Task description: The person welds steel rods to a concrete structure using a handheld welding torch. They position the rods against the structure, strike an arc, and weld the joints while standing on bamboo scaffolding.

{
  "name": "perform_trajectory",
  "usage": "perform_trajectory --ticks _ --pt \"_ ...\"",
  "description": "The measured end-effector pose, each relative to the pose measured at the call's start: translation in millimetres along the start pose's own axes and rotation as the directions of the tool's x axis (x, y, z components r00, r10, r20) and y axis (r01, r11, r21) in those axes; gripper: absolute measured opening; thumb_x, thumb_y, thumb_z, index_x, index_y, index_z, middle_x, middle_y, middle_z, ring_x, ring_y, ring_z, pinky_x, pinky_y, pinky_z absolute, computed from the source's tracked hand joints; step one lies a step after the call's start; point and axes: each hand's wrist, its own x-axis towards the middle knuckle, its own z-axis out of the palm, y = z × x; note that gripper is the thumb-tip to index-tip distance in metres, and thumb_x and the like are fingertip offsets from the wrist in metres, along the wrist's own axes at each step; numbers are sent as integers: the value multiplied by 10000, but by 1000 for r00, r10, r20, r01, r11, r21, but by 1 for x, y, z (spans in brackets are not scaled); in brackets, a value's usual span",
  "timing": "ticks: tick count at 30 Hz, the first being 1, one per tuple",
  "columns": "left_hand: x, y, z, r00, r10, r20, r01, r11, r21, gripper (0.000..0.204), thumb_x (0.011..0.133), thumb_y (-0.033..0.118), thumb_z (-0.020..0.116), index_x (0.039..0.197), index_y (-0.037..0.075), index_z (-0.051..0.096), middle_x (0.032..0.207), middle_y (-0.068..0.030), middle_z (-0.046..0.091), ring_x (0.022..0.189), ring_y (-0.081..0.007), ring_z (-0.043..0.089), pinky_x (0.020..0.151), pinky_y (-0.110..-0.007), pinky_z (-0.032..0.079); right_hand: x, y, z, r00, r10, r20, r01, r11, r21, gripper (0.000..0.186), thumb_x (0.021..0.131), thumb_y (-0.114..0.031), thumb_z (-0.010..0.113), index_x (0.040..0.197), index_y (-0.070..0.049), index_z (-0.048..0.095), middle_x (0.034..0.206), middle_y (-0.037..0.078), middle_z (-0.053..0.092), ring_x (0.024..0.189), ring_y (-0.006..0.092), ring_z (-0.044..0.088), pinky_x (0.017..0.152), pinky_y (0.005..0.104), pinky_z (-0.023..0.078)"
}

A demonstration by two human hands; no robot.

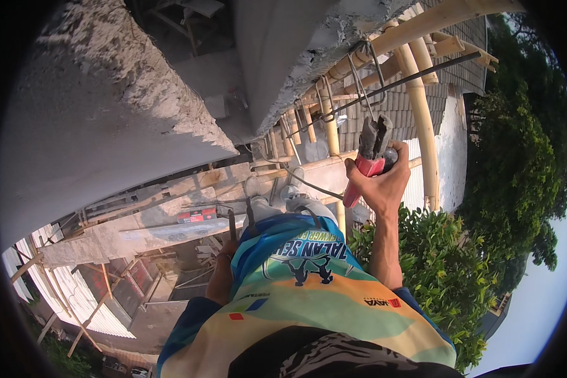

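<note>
My right hand is raised at the right, closed round pliers with red grips and dark, dirty jaws. The jaws point up toward bent wire loops hanging round a long thin steel bar; a loop's lower end comes close to them, and I cannot tell whether they grip it. Low at my left side, my left hand is partly hidden by my shirt. It seems closed round a short dark metal bar that stands up from it.
My feet stand on narrow scaffold planks high above ground. A red box lies on one. Rough-edged concrete rises at the left and ahead. Bamboo poles stand at the right, beyond them leafy branches.
</note>
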Motion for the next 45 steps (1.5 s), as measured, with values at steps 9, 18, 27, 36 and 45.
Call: perform_trajectory --ticks 9,18,27,36,45 --pt "-1 -2 17 999 52 10 -53 996 77 354 905 373 633 897 34 733 743 -115 713 702 -252 725 653 -413 560 22 -6 -14 998 -63 -26 61 994 -88 659 622 -265 869 1086 25 502 806 138 692 677 170 656 643 318 550" --pt "8 -3 59 997 22 -71 -26 998 -52 267 920 306 600 856 74 717 762 -118 721 692 -282 725 629 -437 565 36 -10 1 999 -35 -9 34 998 -55 652 643 -238 861 1115 46 513 823 135 695 693 167 657 652 316 553" --pt "7 4 73 994 66 -89 -63 997 34 242 925 270 584 813 90 702 770 -127 722 692 -304 723 616 -456 563 41 -15 2 997 -76 19 78 989 -128 570 683 -176 870 1101 14 532 845 81 665 717 146 633 661 306 544" --pt "-5 10 54 998 -55 -13 46 927 -372 278 929 276 608 790 48 685 722 -106 692 649 -256 693 589 -420 535 47 -12 4 997 -76 10 77 983 -164 645 639 -246 848 1103 60 520 797 152 703 675 193 674 642 335 560" --pt "-4 12 47 999 -46 -27 39 977 -210 279 934 285 605 798 53 681 716 -93 687 633 -241 684 582 -408 530 46 -15 3 997 -67 23 70 983 -170 666 644 -265 854 1121 64 525 822 167 708 699 203 686 661 342 563"
